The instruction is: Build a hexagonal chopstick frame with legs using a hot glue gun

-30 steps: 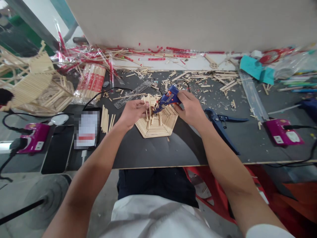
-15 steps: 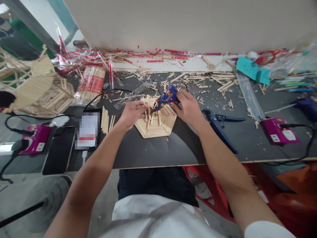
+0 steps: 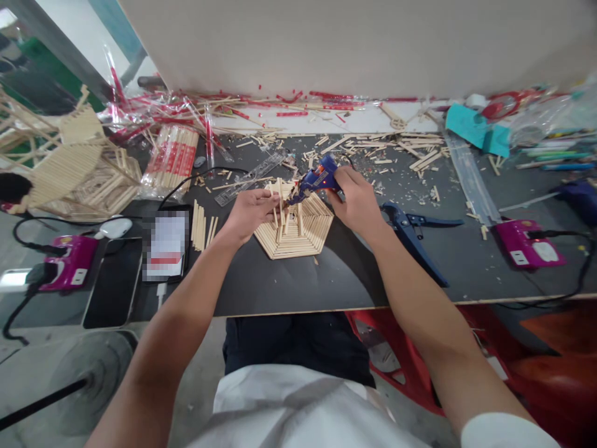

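Observation:
A hexagonal piece built of thin wooden sticks (image 3: pixel 296 246) lies on the dark table, with several sticks standing up from it. At its left side, the fingers of my left hand (image 3: pixel 252 214) pinch an upright wooden stick (image 3: pixel 275 208). My right hand (image 3: pixel 357 199) is closed around a blue glue gun (image 3: pixel 321 174), which tilts down to the left. The gun's nozzle is among the upright sticks, close to my left fingertips; its exact contact point is too small to make out.
Blue cutters (image 3: pixel 413 239) lie right of my right hand. Loose sticks (image 3: pixel 198 227), a phone (image 3: pixel 165 246) and another phone (image 3: pixel 114 280) are left. Purple power strips (image 3: pixel 529 244) sit at both sides. Wood scraps (image 3: pixel 387 149) and a larger stick structure (image 3: pixel 93 168) lie farther back.
My right hand and the glue gun have shifted very slightly to the right and up. My left hand keeps its pinch at the same place.

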`<control>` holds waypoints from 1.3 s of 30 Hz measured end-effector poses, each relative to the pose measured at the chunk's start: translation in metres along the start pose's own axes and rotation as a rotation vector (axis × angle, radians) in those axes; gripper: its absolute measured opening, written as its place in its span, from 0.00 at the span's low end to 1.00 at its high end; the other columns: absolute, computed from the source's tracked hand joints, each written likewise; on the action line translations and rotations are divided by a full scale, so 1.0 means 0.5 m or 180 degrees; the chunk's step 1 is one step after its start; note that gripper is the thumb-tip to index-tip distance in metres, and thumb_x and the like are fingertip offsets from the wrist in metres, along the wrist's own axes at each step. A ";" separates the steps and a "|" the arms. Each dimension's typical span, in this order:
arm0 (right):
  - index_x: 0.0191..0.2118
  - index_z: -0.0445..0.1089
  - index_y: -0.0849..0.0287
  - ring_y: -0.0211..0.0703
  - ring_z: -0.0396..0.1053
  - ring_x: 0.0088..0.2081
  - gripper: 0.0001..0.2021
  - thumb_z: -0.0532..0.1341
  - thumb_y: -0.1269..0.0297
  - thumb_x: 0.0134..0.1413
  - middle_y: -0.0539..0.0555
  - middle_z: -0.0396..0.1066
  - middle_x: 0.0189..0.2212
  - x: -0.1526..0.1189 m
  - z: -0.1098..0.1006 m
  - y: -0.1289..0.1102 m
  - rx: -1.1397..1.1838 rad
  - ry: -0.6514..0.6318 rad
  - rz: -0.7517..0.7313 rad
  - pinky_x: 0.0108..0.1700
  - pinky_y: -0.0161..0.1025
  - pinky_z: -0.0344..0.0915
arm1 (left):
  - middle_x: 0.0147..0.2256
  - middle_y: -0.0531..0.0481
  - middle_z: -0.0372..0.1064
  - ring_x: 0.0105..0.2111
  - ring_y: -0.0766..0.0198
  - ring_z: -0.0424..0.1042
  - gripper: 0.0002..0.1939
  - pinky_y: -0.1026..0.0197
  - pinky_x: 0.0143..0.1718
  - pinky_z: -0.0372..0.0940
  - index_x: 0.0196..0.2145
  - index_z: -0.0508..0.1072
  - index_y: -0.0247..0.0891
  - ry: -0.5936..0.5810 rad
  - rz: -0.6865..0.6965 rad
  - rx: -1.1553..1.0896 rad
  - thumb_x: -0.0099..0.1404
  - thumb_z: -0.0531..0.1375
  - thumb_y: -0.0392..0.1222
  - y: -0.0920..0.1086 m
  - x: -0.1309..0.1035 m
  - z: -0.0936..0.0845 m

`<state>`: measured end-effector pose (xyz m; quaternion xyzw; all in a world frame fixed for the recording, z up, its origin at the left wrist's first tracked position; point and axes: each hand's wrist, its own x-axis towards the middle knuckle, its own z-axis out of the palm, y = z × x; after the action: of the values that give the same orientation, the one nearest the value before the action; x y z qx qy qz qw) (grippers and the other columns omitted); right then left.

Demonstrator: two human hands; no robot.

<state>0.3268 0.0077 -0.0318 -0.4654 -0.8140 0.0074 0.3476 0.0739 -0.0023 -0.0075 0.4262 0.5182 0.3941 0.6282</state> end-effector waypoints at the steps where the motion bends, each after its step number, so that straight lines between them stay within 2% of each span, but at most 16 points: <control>1: 0.54 0.68 0.55 0.63 0.73 0.52 0.17 0.57 0.72 0.61 0.65 0.75 0.51 0.000 0.001 0.001 0.0009 0.0010 0.0004 0.53 0.62 0.72 | 0.31 0.47 0.79 0.31 0.65 0.81 0.03 0.63 0.39 0.76 0.35 0.75 0.32 0.0001 -0.0001 0.0016 0.68 0.66 0.33 -0.001 0.000 -0.001; 6: 0.55 0.69 0.55 0.62 0.73 0.51 0.17 0.57 0.70 0.61 0.64 0.74 0.52 -0.001 0.002 0.005 0.0054 0.0009 0.0083 0.53 0.62 0.72 | 0.33 0.47 0.78 0.30 0.66 0.80 0.05 0.59 0.42 0.77 0.34 0.77 0.32 -0.0028 -0.0003 -0.0011 0.66 0.68 0.35 -0.002 0.001 -0.002; 11: 0.55 0.69 0.55 0.62 0.73 0.51 0.17 0.56 0.70 0.62 0.64 0.74 0.51 0.001 0.003 0.004 0.0025 0.0032 0.0142 0.53 0.61 0.73 | 0.31 0.48 0.78 0.29 0.68 0.79 0.04 0.63 0.39 0.76 0.34 0.77 0.32 -0.0048 -0.0041 -0.0050 0.69 0.64 0.32 0.001 0.000 -0.001; 17: 0.55 0.68 0.55 0.62 0.73 0.52 0.17 0.56 0.70 0.62 0.65 0.74 0.51 0.003 0.009 0.005 0.0022 0.0147 0.0132 0.54 0.61 0.72 | 0.29 0.50 0.77 0.28 0.68 0.79 0.07 0.63 0.39 0.77 0.34 0.76 0.32 -0.0112 -0.0028 -0.0063 0.71 0.60 0.31 0.002 -0.001 -0.002; 22: 0.57 0.67 0.56 0.66 0.72 0.55 0.19 0.55 0.70 0.62 0.66 0.73 0.53 0.005 0.011 0.008 0.0087 0.0137 0.0175 0.55 0.64 0.71 | 0.30 0.48 0.78 0.29 0.67 0.80 0.04 0.63 0.39 0.76 0.36 0.76 0.32 -0.0117 -0.0047 -0.0025 0.70 0.62 0.32 -0.001 0.001 -0.004; 26: 0.57 0.67 0.57 0.65 0.72 0.56 0.18 0.55 0.70 0.63 0.67 0.74 0.53 0.006 0.010 0.007 0.0085 0.0177 0.0173 0.56 0.64 0.71 | 0.31 0.47 0.79 0.30 0.66 0.80 0.01 0.63 0.39 0.76 0.37 0.76 0.32 -0.0141 -0.0024 -0.0071 0.68 0.64 0.32 -0.003 0.003 -0.007; 33: 0.56 0.67 0.58 0.62 0.72 0.56 0.16 0.56 0.68 0.64 0.66 0.73 0.53 0.006 0.013 0.011 -0.0006 0.0183 0.0178 0.56 0.62 0.71 | 0.31 0.47 0.79 0.29 0.65 0.80 0.03 0.61 0.39 0.77 0.36 0.76 0.31 -0.0125 -0.0024 -0.0090 0.70 0.63 0.31 -0.003 0.003 -0.007; 39: 0.58 0.67 0.59 0.63 0.71 0.56 0.18 0.54 0.67 0.65 0.67 0.73 0.53 0.009 0.011 0.008 -0.0068 0.0132 0.0264 0.57 0.64 0.70 | 0.32 0.45 0.79 0.31 0.64 0.81 0.02 0.62 0.38 0.76 0.38 0.77 0.29 -0.0111 -0.0006 -0.0011 0.68 0.66 0.32 -0.003 0.004 -0.007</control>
<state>0.3253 0.0151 -0.0347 -0.5025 -0.7866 0.0034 0.3588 0.0710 -0.0004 -0.0101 0.4314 0.5068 0.3869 0.6382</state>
